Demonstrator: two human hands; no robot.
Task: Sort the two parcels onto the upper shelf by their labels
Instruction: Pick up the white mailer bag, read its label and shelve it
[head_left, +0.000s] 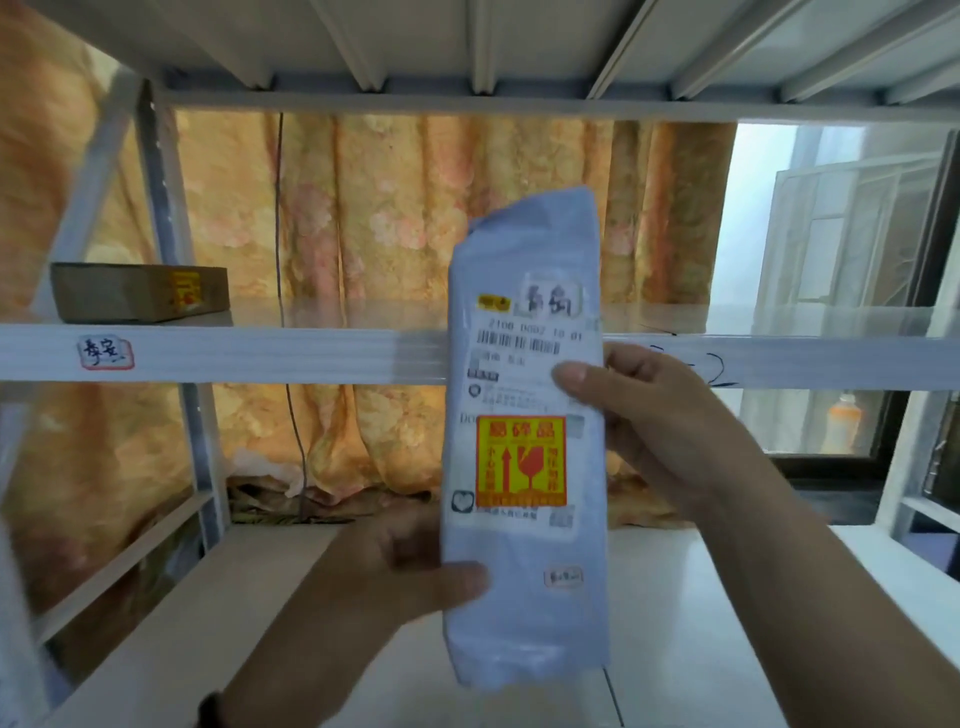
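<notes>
I hold a long pale blue plastic parcel (524, 587) upright in front of the shelving, its white shipping label and a yellow-red fragile sticker facing me. My left hand (410, 566) grips its lower left edge. My right hand (644, 410) grips its right edge, thumb on the label. A brown cardboard parcel (140, 292) with a yellow-red sticker lies at the left end of the upper shelf (291, 356). Below that parcel, a handwritten label (105, 353) is stuck on the shelf's front rail. Blue handwriting (714, 370) on the rail to the right is partly hidden by my right hand.
A white lower shelf board (701, 623) spreads under the parcel. Metal uprights (171, 218) stand at the left and another shelf (467, 41) hangs overhead. An orange floral curtain (363, 208) hangs behind the rack. A window (841, 234) and an orange bottle (844, 423) are at the right.
</notes>
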